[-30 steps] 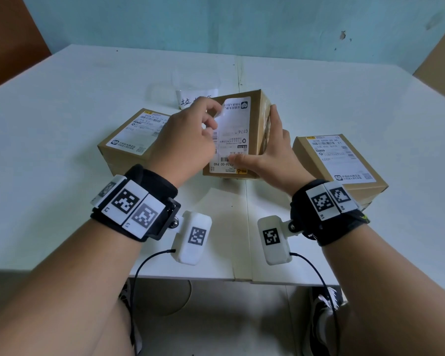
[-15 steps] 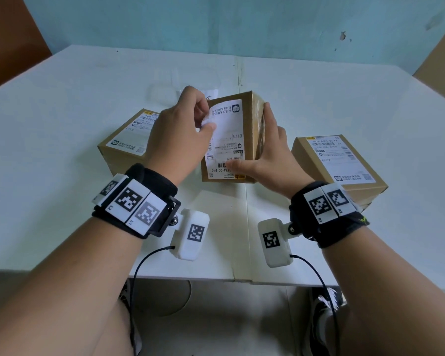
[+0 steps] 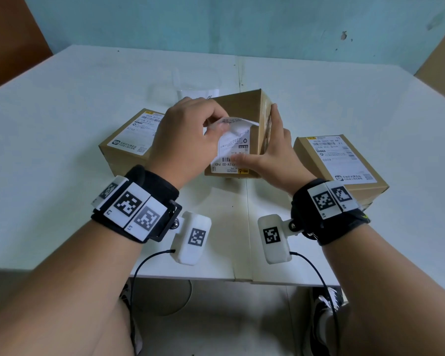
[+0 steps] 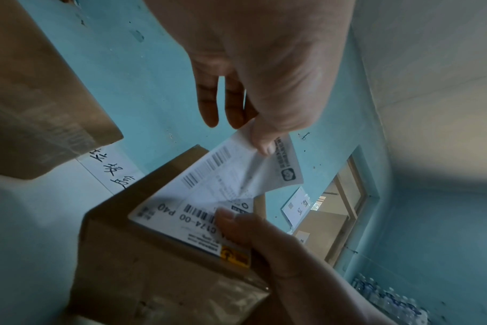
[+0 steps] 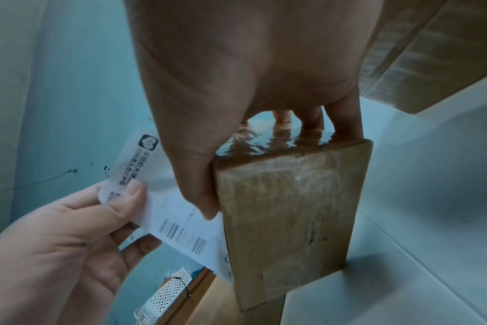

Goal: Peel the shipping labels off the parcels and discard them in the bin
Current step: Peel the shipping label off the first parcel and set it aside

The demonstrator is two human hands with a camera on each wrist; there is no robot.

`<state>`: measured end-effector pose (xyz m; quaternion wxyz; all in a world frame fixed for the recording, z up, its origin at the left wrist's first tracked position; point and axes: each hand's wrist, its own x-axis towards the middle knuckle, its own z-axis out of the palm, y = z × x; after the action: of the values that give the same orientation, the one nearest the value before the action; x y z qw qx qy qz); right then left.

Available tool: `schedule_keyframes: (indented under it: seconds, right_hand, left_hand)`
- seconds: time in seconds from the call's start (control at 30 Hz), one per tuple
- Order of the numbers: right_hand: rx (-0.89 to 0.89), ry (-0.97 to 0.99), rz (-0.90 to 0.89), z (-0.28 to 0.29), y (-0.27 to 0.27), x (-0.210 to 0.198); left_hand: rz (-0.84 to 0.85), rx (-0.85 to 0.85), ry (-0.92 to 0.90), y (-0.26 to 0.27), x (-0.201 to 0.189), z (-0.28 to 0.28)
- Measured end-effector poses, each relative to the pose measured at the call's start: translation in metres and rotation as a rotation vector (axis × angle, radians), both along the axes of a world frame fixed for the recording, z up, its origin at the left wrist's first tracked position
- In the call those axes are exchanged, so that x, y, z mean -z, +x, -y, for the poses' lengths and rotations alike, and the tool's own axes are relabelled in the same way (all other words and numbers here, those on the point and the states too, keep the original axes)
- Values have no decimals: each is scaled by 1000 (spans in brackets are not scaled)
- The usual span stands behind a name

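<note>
The middle parcel [image 3: 244,111], a brown cardboard box, stands tilted up on its near edge on the white table [image 3: 62,176]. Its white shipping label [image 3: 231,150] is peeled away at the top and still stuck at the bottom. My left hand [image 3: 217,127] pinches the loose top corner between thumb and fingers. In the left wrist view that thumb lies on the label [image 4: 237,176]. My right hand [image 3: 267,155] grips the parcel, thumb pressing on the lower label, fingers along the taped right side [image 5: 286,209]. No bin is clearly visible.
A second labelled parcel [image 3: 129,140] lies flat to the left, a third [image 3: 339,160] to the right. A slip of paper with handwriting [image 3: 198,95] lies behind the middle parcel. The table's near edge [image 3: 216,277] runs below my wrists; shoes show underneath.
My left hand has pulled the label's top down and toward me, baring cardboard on the upper face. The right hand keeps its hold on the parcel.
</note>
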<state>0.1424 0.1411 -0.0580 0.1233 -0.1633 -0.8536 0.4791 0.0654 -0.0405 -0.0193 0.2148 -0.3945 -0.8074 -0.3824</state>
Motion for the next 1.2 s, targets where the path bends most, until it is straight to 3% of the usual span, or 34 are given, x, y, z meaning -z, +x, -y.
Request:
schedule_keyframes:
  seconds: [0.5,0.73,0.97,1.2]
  right_hand:
    - [-26,-116,-146,-10,-6,4]
    - [-76,-192,-182,0,-5,2]
    - [-144,-186,-5,-4,-11,17]
    - [-208,-131,33,-4,-6,14]
  left_hand:
    - [-104,39,109,7,-3,-2]
    - [-45,13,127,-3,-2,-1]
    - [12,-20,138,-7,-1,0]
    - [61,-66,168,-7,-1,1]
